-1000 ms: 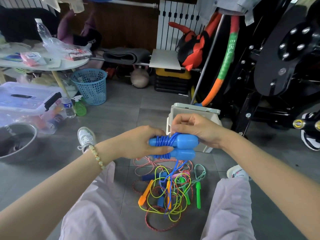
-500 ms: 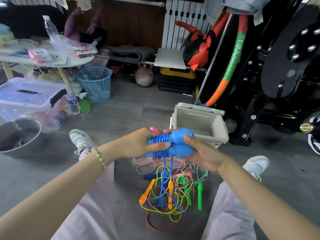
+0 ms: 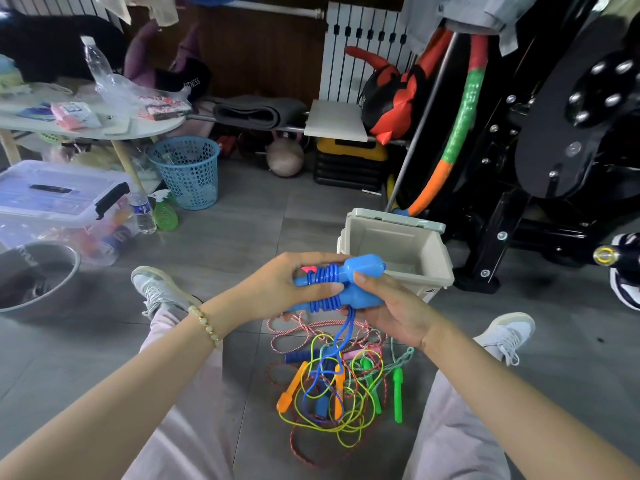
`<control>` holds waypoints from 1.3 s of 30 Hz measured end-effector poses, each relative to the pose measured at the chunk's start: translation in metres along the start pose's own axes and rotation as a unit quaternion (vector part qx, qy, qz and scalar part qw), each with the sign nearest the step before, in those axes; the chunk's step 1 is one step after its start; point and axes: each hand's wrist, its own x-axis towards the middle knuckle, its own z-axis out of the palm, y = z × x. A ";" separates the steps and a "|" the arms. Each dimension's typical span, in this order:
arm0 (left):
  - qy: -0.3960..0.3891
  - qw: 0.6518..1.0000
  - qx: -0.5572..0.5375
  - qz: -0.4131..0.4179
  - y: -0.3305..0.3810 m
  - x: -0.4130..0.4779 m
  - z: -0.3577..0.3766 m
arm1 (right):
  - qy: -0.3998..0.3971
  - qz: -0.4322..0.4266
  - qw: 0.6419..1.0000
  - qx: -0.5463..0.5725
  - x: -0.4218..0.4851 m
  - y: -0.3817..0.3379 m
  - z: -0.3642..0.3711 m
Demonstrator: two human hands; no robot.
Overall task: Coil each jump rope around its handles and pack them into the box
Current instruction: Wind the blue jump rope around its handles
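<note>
While seated over grey floor tiles, grips a pair of blue handles [image 3: 362,284] side by side, just in front of the open beige box [image 3: 388,237] and above the floor. Clamps the narrow ends with the left hand [image 3: 273,289], fingers curled over the top, thumb laid across the near side. Cups the fat ends with the right hand [image 3: 394,308], thumb pressed on the upper handle, fingers curled beneath the lower one. Wound tight round both handles at mid-length: several turns of blue cord [image 3: 325,275]. Hanging from those coils: loose tail [image 3: 343,336] of the same cord, down into the tangled rope pile [image 3: 332,403] on the floor between the legs. In that pile: orange handles [image 3: 291,389], green handles [image 3: 398,393], yellow-green cord, red-and-white twisted rope. Behind the left fingers, a pink bit, cannot tell what. On the left wrist, beaded bracelet [image 3: 205,323]. Further left: blue mesh basket [image 3: 187,174], clear lidded bin [image 3: 52,199], metal bowl [image 3: 38,282].
</note>
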 end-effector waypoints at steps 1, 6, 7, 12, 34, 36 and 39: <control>0.004 1.000 -0.006 -0.003 -0.002 0.000 0.000 | 0.005 -0.004 1.000 -0.001 0.000 0.000 -0.001; 0.027 0.999 -0.012 -0.025 -0.007 0.004 -0.004 | 0.055 -0.016 0.998 -0.033 0.001 0.006 -0.007; 0.028 0.999 -0.008 -0.032 -0.006 0.005 -0.004 | 0.068 -0.016 0.996 -0.060 0.001 0.007 -0.006; 0.050 0.996 -0.015 -0.078 -0.008 0.010 -0.004 | 0.082 -0.027 0.990 -0.115 0.000 0.011 0.003; 0.171 0.981 0.020 -0.089 -0.016 0.029 -0.019 | 0.175 -0.099 0.806 -0.556 0.003 -0.032 0.019; 0.135 0.987 0.036 -0.082 -0.016 0.029 -0.015 | 0.158 -0.098 0.843 -0.505 0.008 -0.043 0.019; 0.079 0.993 0.051 -0.069 -0.010 0.026 -0.010 | 0.142 -0.141 0.797 -0.570 0.014 -0.057 0.014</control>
